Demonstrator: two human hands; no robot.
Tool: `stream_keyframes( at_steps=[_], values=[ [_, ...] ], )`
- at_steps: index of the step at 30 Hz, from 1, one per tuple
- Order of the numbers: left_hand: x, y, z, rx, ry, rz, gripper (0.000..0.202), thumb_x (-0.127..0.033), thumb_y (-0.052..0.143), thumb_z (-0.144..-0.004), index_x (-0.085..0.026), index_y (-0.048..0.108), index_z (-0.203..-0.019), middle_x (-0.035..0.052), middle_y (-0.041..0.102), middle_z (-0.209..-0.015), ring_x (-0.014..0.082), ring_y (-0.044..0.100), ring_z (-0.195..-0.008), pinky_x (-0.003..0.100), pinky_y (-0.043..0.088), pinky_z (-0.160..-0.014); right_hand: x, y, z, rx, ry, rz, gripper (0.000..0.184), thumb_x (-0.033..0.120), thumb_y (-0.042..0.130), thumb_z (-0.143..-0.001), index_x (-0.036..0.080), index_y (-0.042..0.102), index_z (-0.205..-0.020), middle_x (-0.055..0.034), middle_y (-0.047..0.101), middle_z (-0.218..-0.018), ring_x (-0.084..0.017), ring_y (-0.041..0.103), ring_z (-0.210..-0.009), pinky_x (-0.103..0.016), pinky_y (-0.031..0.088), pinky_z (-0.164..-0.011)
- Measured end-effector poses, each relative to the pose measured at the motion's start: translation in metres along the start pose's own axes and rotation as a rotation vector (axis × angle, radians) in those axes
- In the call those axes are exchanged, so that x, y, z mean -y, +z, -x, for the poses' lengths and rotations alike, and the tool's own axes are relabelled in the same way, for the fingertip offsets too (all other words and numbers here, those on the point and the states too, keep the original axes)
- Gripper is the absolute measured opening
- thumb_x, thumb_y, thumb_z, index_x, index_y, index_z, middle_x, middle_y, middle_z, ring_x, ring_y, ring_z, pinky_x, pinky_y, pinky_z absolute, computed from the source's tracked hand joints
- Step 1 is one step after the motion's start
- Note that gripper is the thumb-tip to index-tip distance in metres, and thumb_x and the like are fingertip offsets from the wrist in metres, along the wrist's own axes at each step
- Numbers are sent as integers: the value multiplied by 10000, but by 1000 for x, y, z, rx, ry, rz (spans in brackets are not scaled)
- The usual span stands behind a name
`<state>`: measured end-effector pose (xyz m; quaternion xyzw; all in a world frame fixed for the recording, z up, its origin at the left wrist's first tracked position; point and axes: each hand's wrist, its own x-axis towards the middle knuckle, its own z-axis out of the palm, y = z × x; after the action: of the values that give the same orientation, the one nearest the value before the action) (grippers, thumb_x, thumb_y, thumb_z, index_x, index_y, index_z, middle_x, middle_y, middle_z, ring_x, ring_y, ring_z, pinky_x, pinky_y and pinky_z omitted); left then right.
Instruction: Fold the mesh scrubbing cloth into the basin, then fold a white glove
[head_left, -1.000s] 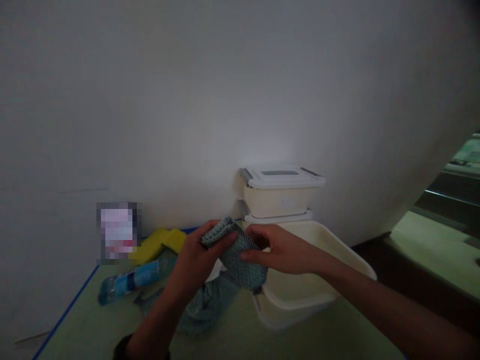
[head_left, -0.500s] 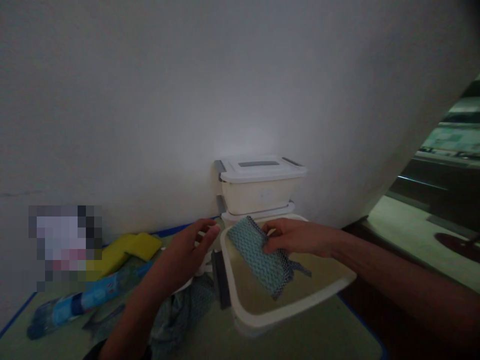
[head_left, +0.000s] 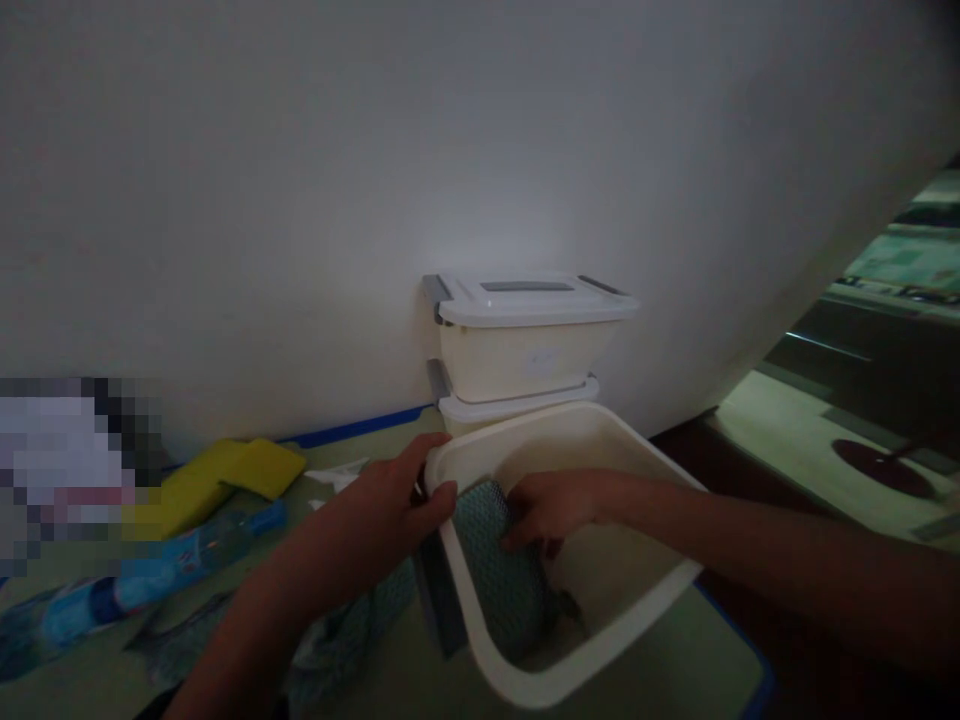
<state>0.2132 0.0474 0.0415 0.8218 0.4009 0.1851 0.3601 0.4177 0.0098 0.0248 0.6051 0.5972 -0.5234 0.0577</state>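
My left hand [head_left: 390, 510] grips the left rim of an open cream storage bin [head_left: 541, 688], thumb on the inside edge. Inside that bin is my right hand [head_left: 555, 508], its fingers closed on the edge of a folded blue-green checked cloth [head_left: 489, 560]. The cloth lies along the bin's left inner wall, and its lower end is in shadow. A grey latch [head_left: 441, 605] hangs on the bin's left side. Beneath my left forearm, another crumpled cloth [head_left: 341, 640] of similar colour rests on the table, partly hidden.
Against the wall stand stacked bins, the top one with a white lid [head_left: 532, 300]. Left on the table [head_left: 645, 670] are a plastic bottle [head_left: 161, 575], a yellow cloth [head_left: 217, 480] and white scraps [head_left: 337, 475]. The table has a blue edge; dark floor lies to the right.
My right hand has lowered the folded cloth into the bin. My left hand has moved from beside the bin onto its rim, and the bin now appears tilted. The view has shifted slightly.
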Motion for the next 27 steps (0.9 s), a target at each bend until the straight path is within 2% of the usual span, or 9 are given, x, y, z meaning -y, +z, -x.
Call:
stream_keyframes(
  at_steps=[2,4,11,18,23,27],
  values=[
    [1,-2,2,17,-6,-14,421,-448,498,-770,-276,528,-1153,56,679,-851,240,625,-728,296,416,-633,4,-4,-2,-2,29,160,177,268,574,-718,131,557,-608,10,530,-544,-109,542,-502,-222,452,-477],
    [2,-3,4,37,-14,-5,437,-463,508,-761,-274,524,-1155,59,675,-854,246,625,-739,299,418,-642,9,-5,-6,-1,36,198,230,281,567,-728,135,536,-553,20,510,-497,-107,534,-482,-220,440,-476],
    [-1,-4,4,30,-16,94,451,-464,523,-751,-238,540,-1141,67,675,-876,248,623,-741,298,426,-674,10,-2,-18,-73,3,393,289,339,573,-722,123,590,-531,1,524,-471,-137,535,-489,-250,421,-499],
    [-3,10,-7,-45,54,144,469,-440,460,-805,-202,476,-1209,66,664,-885,231,620,-770,281,416,-689,3,-7,-18,-221,-1,534,280,353,581,-712,87,669,-710,-84,664,-663,-172,600,-600,-243,424,-528],
    [-3,11,-8,-12,75,151,454,-422,439,-820,-192,441,-1211,70,640,-906,214,610,-767,281,424,-671,6,-6,-16,-286,-21,574,280,371,615,-673,96,669,-667,-105,670,-657,-213,615,-630,-273,430,-557],
    [-9,6,-1,5,114,149,532,-395,474,-808,-203,336,-1285,48,620,-862,190,593,-728,279,434,-654,3,-1,-3,-434,-49,555,332,382,612,-657,103,659,-830,-151,676,-837,-271,614,-787,-310,440,-616]
  ],
)
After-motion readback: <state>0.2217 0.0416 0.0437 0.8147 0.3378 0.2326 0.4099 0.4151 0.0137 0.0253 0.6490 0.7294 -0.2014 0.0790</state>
